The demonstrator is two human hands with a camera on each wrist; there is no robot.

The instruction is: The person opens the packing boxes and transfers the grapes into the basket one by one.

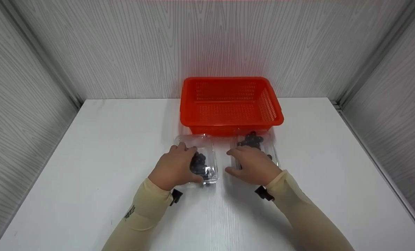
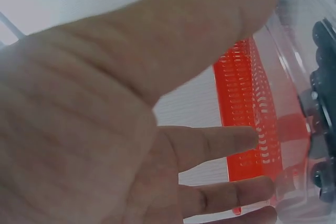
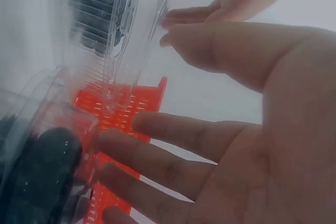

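Note:
Two clear plastic boxes hold dark, round, grape-like pieces. Over the left box (image 1: 210, 153), my left hand (image 1: 174, 169) lies with fingers spread, its thumb by the near edge. In the left wrist view, that hand (image 2: 173, 77) has straight fingers beside the clear plastic (image 2: 294, 129); contact is hard to tell. My right hand (image 1: 254, 165) reaches over the right box (image 1: 270, 144), hiding part of it. The right wrist view shows this hand (image 3: 210, 145) with fingers extended, fingertips close to the box wall (image 3: 86, 124).
Just behind the boxes, a red perforated basket (image 1: 231, 128) stands on the white table (image 1: 106, 157) near the back wall (image 1: 130, 48). Grey wood-patterned panels rise at the left and right. Dark small devices sit at both wrists.

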